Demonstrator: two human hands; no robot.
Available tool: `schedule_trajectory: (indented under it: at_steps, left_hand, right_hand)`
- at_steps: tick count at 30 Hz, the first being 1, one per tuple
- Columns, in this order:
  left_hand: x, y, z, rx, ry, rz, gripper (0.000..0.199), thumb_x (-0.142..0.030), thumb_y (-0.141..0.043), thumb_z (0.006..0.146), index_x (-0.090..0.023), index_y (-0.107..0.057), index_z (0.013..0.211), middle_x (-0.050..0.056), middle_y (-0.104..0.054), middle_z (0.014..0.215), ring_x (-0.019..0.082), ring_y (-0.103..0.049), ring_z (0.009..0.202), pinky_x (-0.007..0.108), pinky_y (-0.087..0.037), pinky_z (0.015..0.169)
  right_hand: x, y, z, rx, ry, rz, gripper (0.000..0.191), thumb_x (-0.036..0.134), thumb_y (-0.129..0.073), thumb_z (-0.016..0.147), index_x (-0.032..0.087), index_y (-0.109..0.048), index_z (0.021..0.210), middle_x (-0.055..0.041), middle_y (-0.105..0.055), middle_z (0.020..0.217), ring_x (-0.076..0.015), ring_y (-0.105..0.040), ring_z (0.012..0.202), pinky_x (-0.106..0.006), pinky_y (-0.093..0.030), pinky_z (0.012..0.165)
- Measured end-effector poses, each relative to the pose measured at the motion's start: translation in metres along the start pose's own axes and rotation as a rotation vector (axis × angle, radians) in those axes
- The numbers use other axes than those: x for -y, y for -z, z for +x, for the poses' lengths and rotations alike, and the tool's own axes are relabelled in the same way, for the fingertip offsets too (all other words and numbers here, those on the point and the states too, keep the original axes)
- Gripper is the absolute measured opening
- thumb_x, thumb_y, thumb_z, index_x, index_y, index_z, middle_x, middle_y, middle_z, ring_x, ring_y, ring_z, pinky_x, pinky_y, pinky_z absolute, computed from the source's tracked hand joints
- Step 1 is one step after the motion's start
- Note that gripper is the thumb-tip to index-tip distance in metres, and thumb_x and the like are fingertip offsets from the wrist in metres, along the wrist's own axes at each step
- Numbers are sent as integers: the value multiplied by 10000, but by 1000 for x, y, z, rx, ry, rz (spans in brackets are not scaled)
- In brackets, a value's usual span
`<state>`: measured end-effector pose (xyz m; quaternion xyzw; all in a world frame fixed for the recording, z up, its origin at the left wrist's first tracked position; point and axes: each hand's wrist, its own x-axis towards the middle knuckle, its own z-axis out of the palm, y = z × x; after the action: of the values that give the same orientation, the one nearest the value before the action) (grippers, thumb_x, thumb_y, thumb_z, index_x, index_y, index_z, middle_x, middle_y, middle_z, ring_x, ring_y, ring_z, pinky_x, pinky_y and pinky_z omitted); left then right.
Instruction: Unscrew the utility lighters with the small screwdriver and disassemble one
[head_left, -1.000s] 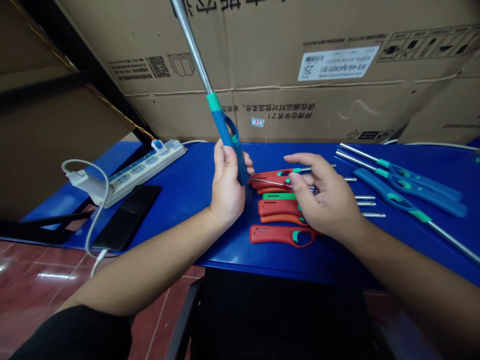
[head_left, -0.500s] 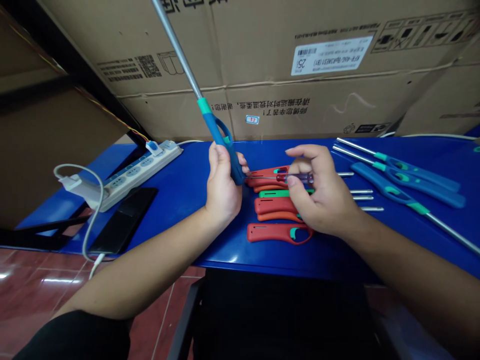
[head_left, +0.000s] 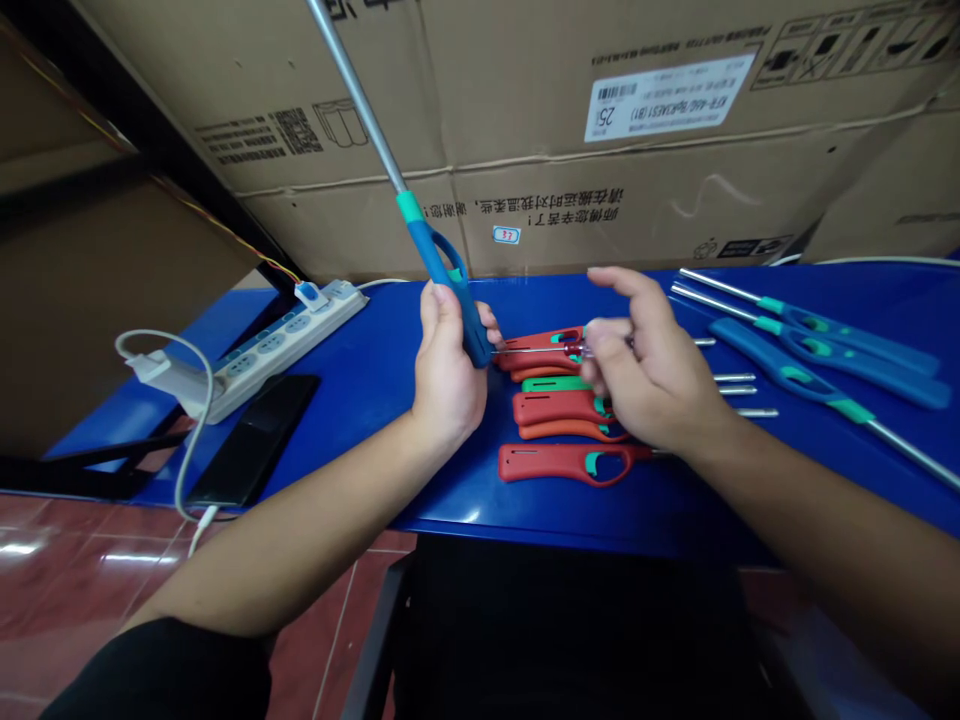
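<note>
My left hand [head_left: 450, 370] is wrapped round the blue handle of a long-necked gas lighter [head_left: 441, 255], its metal tube slanting up and to the left. In my right hand [head_left: 649, 370] is a small screwdriver [head_left: 574, 349] with a red and clear handle, gripped between thumb and fingers. The thin shaft points left, and its tip is at the butt end of the blue lighter. Whether the tip sits in a hole there is too small to tell. Beneath the hands lie several red, orange and green lighters [head_left: 544, 463], partly hidden by my right hand.
More blue lighters [head_left: 862, 360] lie at the right of the blue table [head_left: 442, 505]. On the left are a white power strip [head_left: 281, 345] with a plugged-in charger [head_left: 161, 375] and a black phone [head_left: 255, 440]. A large cardboard box [head_left: 525, 120] stands behind.
My right thumb and fingers have closed further over the screwdriver handle, and the hand has shifted slightly. My left hand keeps the blue lighter at nearly the same place and tilt.
</note>
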<state>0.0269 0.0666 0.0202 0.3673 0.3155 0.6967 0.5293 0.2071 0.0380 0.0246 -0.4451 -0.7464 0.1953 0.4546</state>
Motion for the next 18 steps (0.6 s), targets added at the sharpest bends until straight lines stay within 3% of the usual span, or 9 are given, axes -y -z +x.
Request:
schedule_trajectory:
  at_steps: [2,4,9,12,14,17,18]
  left_hand:
    - [0,0,0,10,10,14,308,-556,-530,945,-254,-479,975,-41,-577,728,81,-550,571,191,-475,583]
    - [0,0,0,15,23,8,302,-549,-548,938,-256,-480,965,-45,-574,720,81,-548,567,193,-472,582]
    - [2,0,0,10,47,-35,275,-510,-578,935,-247,-498,927,-46,-574,706,82,-548,558,194,-451,564]
    - [3,1,-1,9,62,-30,276,-516,-588,927,-250,-516,934,-44,-577,709,82,-550,553,198,-443,554]
    - [4,1,-1,17,75,-32,283,-526,-592,921,-253,-520,941,-42,-576,708,84,-549,551,201,-439,549]
    - [4,2,0,16,77,-14,295,-527,-591,921,-253,-482,924,-45,-569,705,84,-544,556,197,-442,552]
    - [5,2,1,7,78,-7,302,-530,-585,923,-252,-467,917,-47,-564,703,84,-540,553,196,-444,552]
  right_hand:
    - [0,2,1,10,-45,-67,342,333,-428,1005,233,-542,1312,30,-531,596,-149,-518,513,-320,-452,540]
    - [1,3,1,30,-14,-98,329,311,-481,979,238,-554,1291,30,-531,618,-146,-520,525,-314,-454,544]
    - [3,2,-1,33,155,-52,503,272,-613,878,247,-446,1352,-64,-634,1033,-205,-643,840,-349,-529,713]
    - [5,2,-1,31,56,-95,260,367,-564,934,244,-588,1162,-36,-665,872,-181,-630,692,-329,-511,631]
    - [6,4,-1,10,12,-107,228,385,-460,991,246,-640,994,-27,-662,785,-168,-612,636,-320,-493,606]
    - [5,4,0,19,20,-82,204,309,-482,970,252,-594,1129,-33,-657,852,-169,-607,660,-319,-486,606]
    - [5,4,0,42,31,-73,277,278,-528,936,247,-549,1210,-35,-651,886,-173,-608,680,-319,-484,609]
